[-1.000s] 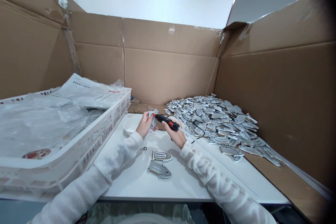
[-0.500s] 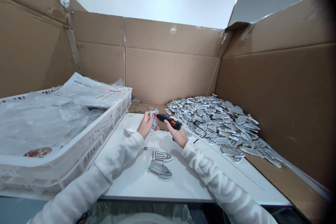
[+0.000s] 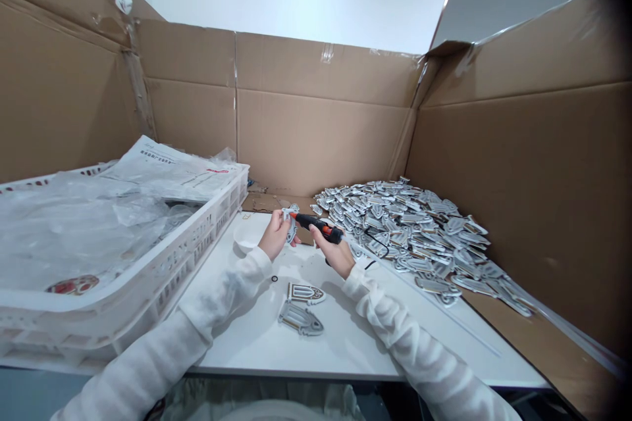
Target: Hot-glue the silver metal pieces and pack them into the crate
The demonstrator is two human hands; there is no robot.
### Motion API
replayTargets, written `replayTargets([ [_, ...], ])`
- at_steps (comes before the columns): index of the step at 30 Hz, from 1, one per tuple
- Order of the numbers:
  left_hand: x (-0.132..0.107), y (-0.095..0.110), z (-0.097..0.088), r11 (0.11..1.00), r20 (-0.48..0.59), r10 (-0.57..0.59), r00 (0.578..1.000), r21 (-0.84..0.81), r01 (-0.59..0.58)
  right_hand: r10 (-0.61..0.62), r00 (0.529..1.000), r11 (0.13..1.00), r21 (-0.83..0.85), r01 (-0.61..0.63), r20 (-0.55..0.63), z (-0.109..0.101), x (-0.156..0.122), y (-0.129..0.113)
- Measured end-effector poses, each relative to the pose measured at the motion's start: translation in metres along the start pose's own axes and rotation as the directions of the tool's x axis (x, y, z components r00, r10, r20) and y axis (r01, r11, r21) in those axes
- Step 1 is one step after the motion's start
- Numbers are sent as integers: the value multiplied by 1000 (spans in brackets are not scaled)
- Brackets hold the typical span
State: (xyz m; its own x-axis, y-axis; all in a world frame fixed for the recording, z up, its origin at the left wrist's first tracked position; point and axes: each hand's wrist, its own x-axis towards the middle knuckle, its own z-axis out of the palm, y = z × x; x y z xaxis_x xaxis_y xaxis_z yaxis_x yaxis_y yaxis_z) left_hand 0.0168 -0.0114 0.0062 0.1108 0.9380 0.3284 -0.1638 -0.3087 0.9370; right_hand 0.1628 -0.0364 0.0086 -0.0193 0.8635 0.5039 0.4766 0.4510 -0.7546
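Observation:
My left hand (image 3: 275, 237) pinches a small flat grey-and-white cut-out piece (image 3: 291, 229) above the white table. My right hand (image 3: 336, 253) is wrapped around a black glue gun (image 3: 322, 229) with an orange tip, which points left and meets the held piece; whether glue is coming out is too small to see. On the tabletop below my hands lie two flat shield-shaped pieces, a brown-and-white one (image 3: 306, 293) and a grey one (image 3: 301, 318) touching or nearly touching it. A small dark ring (image 3: 274, 279) sits to their left.
A heap of similar pieces (image 3: 405, 223) spreads along the right. At left stands a white plastic basket (image 3: 197, 237) holding clear bags and a printed sheet (image 3: 172, 170). Cardboard walls (image 3: 320, 125) enclose the table (image 3: 355, 348). A thin pale rod (image 3: 459, 322) lies at right.
Almost nothing differs. Both hands, the held piece and the glue gun stay in place, apart from a slight shift of the whole view.

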Motion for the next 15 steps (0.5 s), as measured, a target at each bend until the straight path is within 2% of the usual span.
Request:
replayTargets([
  [4,0,0,0,1000,2,-9,1000,3,9,-27,1000,999,-35,27,-7,0,0,-1],
  [10,0,-2,-1,999,-19,-25,1000,19,25,-185,980,973,-154,172,-74,0,3,2],
  [13,-1,-2,-1,998,-1,-6,1000,70,6,-121,971,983,-162,88,-205,-3,8,9],
  [15,-3,-2,0,994,18,6,1000,113,-8,-58,956,996,-85,35,-287,-5,13,17],
])
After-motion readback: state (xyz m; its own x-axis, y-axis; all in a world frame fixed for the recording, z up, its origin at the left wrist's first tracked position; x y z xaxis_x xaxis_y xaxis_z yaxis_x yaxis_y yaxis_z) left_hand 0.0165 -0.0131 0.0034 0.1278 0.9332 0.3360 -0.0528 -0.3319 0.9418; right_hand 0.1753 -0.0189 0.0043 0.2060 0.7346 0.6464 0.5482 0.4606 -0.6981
